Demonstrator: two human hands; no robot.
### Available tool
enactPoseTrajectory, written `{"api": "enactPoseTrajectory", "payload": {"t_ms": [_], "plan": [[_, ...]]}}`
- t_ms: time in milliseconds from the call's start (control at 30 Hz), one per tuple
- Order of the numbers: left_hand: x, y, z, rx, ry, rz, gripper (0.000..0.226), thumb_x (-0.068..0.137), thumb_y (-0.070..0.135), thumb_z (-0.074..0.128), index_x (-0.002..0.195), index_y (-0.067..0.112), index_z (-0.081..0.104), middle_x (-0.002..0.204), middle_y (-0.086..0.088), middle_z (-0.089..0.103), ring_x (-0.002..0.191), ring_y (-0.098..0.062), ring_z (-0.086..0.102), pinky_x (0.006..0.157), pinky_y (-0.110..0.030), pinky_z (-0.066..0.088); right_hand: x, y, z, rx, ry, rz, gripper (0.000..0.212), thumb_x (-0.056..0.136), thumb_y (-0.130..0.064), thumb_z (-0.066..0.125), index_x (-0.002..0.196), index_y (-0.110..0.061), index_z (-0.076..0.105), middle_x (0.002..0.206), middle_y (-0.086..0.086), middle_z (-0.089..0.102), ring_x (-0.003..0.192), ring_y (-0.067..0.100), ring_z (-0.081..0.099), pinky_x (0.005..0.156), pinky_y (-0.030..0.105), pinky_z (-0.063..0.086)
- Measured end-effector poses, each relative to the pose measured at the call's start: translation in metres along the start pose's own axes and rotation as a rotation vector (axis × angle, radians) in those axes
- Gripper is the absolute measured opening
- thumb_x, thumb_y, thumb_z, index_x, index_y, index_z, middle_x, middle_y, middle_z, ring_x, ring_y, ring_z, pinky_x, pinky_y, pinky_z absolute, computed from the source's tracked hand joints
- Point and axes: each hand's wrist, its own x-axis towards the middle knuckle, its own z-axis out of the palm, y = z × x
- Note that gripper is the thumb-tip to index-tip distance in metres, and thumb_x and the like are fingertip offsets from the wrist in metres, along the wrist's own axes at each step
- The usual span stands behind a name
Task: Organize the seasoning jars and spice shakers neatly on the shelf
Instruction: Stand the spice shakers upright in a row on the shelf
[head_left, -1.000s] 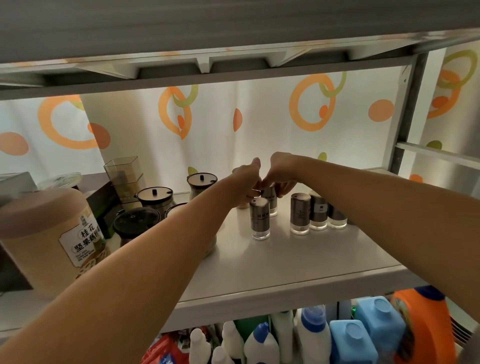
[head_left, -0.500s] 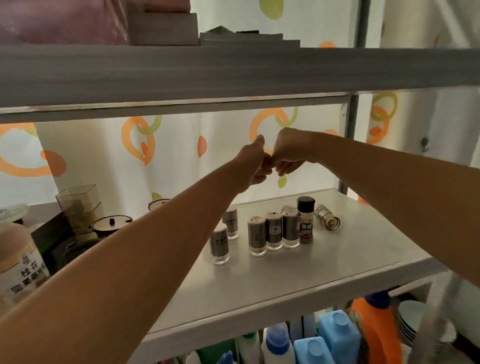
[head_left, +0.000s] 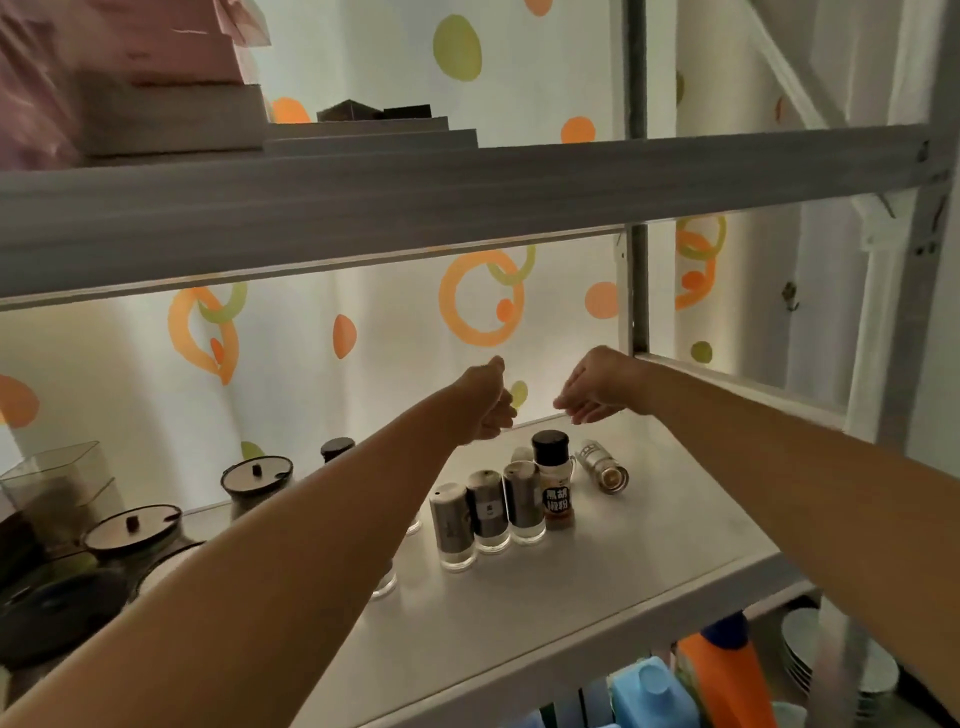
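Observation:
On the white shelf (head_left: 649, 561) three grey spice shakers (head_left: 488, 512) stand in a tight row, with a black-capped pepper jar (head_left: 555, 486) at their right end. One silver shaker (head_left: 602, 466) lies on its side further right. Two more shakers are mostly hidden behind my left forearm. My left hand (head_left: 485, 402) hovers above the row, fingers curled shut, nothing visible in it. My right hand (head_left: 592, 387) floats a little to its right, fingers loosely apart and empty. The hands do not touch.
Round seasoning jars with dark lids (head_left: 254, 480) and a clear container (head_left: 57, 491) crowd the shelf's left side. A shelf board (head_left: 467, 197) runs overhead with boxes on it. Detergent bottles (head_left: 722, 670) and stacked plates (head_left: 800, 654) sit below.
The camera has tilted upward. My two hands, pressed together a moment ago, have separated, and both sit lower, just above the shakers.

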Motion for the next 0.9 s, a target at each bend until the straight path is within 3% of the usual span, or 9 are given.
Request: {"api": "enactPoseTrajectory", "payload": {"t_ms": [67, 167, 267, 333, 433, 567, 700, 800, 900], "plan": [[0.011, -0.007, -0.001, 0.047, -0.02, -0.069, 0.054, 0.099, 0.047, 0.023, 0.104, 0.002, 0.05, 0.085, -0.012, 0.053, 0.064, -0.017, 0.045, 0.058, -0.026, 0.035, 0.016, 0.01, 0.007, 0.003, -0.034, 0.006, 0.033, 0.081, -0.008, 0.076, 0.106, 0.01, 0.065, 0.1, 0.026, 0.07, 0.093, 0.033, 0.071, 0.088, 0.04, 0.057], [0.03, -0.012, -0.003, 0.126, -0.03, -0.128, 0.062, 0.098, 0.048, 0.023, 0.118, -0.004, 0.049, 0.094, -0.019, 0.056, 0.072, -0.023, 0.053, 0.064, -0.03, 0.042, 0.04, 0.019, 0.017, -0.022, -0.106, 0.008, 0.034, 0.078, -0.008, 0.078, 0.106, 0.007, 0.066, 0.103, 0.024, 0.07, 0.092, 0.029, 0.07, 0.087, 0.036, 0.058], [0.039, -0.015, 0.0, 0.193, -0.056, -0.204, 0.07, 0.099, 0.051, 0.021, 0.132, -0.008, 0.041, 0.13, -0.031, 0.052, 0.115, -0.039, 0.056, 0.092, -0.042, 0.045, 0.061, 0.022, 0.028, -0.126, -0.169, 0.009, 0.034, 0.077, -0.013, 0.08, 0.104, 0.004, 0.069, 0.103, 0.019, 0.071, 0.091, 0.024, 0.069, 0.083, 0.031, 0.058], [0.042, -0.016, 0.004, 0.214, -0.069, -0.24, 0.074, 0.099, 0.054, 0.019, 0.137, -0.008, 0.036, 0.141, -0.033, 0.042, 0.127, -0.042, 0.048, 0.102, -0.044, 0.04, 0.072, 0.024, 0.038, -0.205, -0.216, 0.014, 0.034, 0.077, -0.017, 0.079, 0.102, 0.003, 0.07, 0.101, 0.017, 0.072, 0.095, 0.025, 0.07, 0.081, 0.03, 0.059], [0.047, -0.017, 0.008, 0.199, -0.082, -0.253, 0.075, 0.099, 0.053, 0.02, 0.139, -0.008, 0.035, 0.142, -0.032, 0.041, 0.128, -0.042, 0.047, 0.1, -0.044, 0.041, 0.084, 0.024, 0.051, -0.333, -0.321, 0.015, 0.028, 0.08, -0.017, 0.072, 0.1, 0.003, 0.071, 0.092, 0.016, 0.072, 0.087, 0.026, 0.071, 0.07, 0.028, 0.056], [0.053, -0.023, 0.01, 0.225, -0.094, -0.27, 0.075, 0.099, 0.054, 0.02, 0.139, -0.007, 0.034, 0.143, -0.031, 0.04, 0.131, -0.04, 0.044, 0.101, -0.043, 0.041, 0.089, 0.021, 0.061, -0.43, -0.388, 0.008, 0.019, 0.082, -0.015, 0.07, 0.092, 0.001, 0.068, 0.081, 0.011, 0.065, 0.073, 0.022, 0.061, 0.068, 0.029, 0.054], [0.053, -0.027, 0.007, 0.227, -0.096, -0.23, 0.07, 0.1, 0.051, 0.027, 0.139, -0.006, 0.034, 0.141, -0.028, 0.044, 0.125, -0.038, 0.05, 0.099, -0.042, 0.042, 0.085, 0.016, 0.062, -0.418, -0.33, -0.044, 0.018, 0.079, -0.021, 0.074, 0.076, -0.006, 0.064, 0.073, 0.007, 0.061, 0.065, 0.019, 0.058, 0.052, 0.023, 0.046], [0.051, -0.021, 0.005, 0.31, -0.005, -0.081, 0.055, 0.099, 0.041, 0.041, 0.128, -0.006, 0.049, 0.12, -0.021, 0.06, 0.098, -0.031, 0.061, 0.088, -0.038, 0.05, 0.074, 0.01, 0.048, -0.271, -0.179, -0.148, 0.031, 0.074, -0.026, 0.078, 0.082, 0.002, 0.069, 0.074, 0.016, 0.065, 0.066, 0.018, 0.057, 0.059, 0.027, 0.045], [0.045, -0.006, 0.005, 0.255, 0.092, 0.079, 0.04, 0.091, 0.031, 0.062, 0.109, -0.005, 0.063, 0.102, -0.017, 0.07, 0.079, -0.024, 0.065, 0.072, -0.032, 0.054, 0.051, 0.002, 0.027, -0.14, -0.083, -0.252, 0.031, 0.073, -0.026, 0.08, 0.087, 0.001, 0.074, 0.089, 0.02, 0.072, 0.075, 0.019, 0.063, 0.069, 0.031, 0.05]]}}
